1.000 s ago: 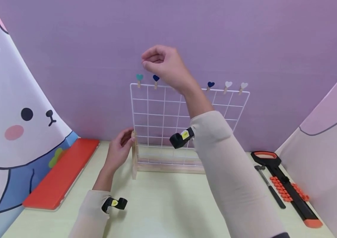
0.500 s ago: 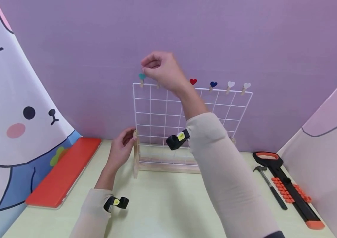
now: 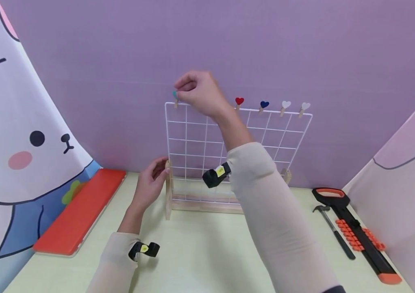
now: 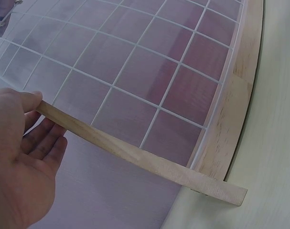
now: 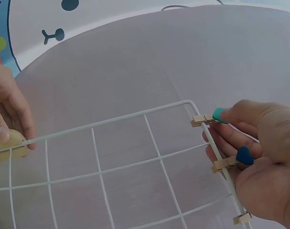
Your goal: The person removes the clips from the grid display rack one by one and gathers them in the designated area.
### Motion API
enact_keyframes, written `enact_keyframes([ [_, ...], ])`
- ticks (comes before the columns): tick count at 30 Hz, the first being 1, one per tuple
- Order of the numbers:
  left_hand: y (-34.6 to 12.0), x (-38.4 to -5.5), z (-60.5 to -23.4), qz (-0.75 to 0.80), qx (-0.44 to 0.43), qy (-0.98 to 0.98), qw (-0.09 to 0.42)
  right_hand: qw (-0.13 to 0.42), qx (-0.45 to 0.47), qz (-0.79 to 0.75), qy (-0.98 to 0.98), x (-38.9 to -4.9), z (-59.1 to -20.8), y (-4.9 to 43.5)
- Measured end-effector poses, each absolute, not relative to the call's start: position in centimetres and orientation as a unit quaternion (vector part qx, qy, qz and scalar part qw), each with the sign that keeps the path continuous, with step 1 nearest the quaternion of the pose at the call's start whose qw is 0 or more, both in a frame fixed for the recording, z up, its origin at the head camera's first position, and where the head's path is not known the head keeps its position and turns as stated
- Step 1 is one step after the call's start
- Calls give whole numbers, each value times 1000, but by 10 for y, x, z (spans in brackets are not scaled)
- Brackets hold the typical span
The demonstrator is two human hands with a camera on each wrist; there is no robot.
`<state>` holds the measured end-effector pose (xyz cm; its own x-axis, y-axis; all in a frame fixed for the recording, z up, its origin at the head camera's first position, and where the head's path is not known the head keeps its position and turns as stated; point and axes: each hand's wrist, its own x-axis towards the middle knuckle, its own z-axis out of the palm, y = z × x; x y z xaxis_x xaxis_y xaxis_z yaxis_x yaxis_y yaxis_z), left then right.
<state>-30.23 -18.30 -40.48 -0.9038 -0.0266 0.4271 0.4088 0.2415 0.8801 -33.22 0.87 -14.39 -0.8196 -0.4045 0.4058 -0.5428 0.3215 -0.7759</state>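
Observation:
A white wire grid [image 4: 159,107] stands upright in a wooden stand [image 4: 140,155]. My left hand [image 3: 148,186] grips the top of the stand's left upright between thumb and fingers. At the grid's upper left corner my right hand [image 3: 203,94] pinches a small wooden clothespin with a teal heart [image 5: 219,114], thumb on the heart. Beside it, a clothespin with a dark blue heart [image 5: 244,156] is clipped to the top wire, behind the hand in the head view. Further right sit clothespins with a red heart [image 3: 239,101], a blue heart [image 3: 264,104] and two white hearts [image 3: 285,105].
A red flat panel [image 3: 83,211] lies at the left of the table [image 3: 192,252]. On the right are a claw hammer [image 3: 333,230], a long black tool with an orange-trimmed handle [image 3: 361,240] and rows of orange pieces [image 3: 349,235]. A purple backdrop [image 3: 119,101] rises behind.
My right hand has moved down onto the teal-heart clothespin, uncovering the red one and covering the dark blue one near the left end. The left hand keeps its grip; the view shifted slightly.

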Motion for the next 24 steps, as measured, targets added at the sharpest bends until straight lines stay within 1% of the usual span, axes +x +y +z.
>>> enact_keyframes([
  [7,-181,-302,-405,-602,-118,-769,179,80,265,493,-825,-332,-146,6],
  [15,-182,-303,-407,-600,-123,-767,189,112,246,498,-824,-333,-149,4],
  [24,-186,-304,-407,-598,-126,-768,192,121,236,530,-805,-333,-149,0],
])
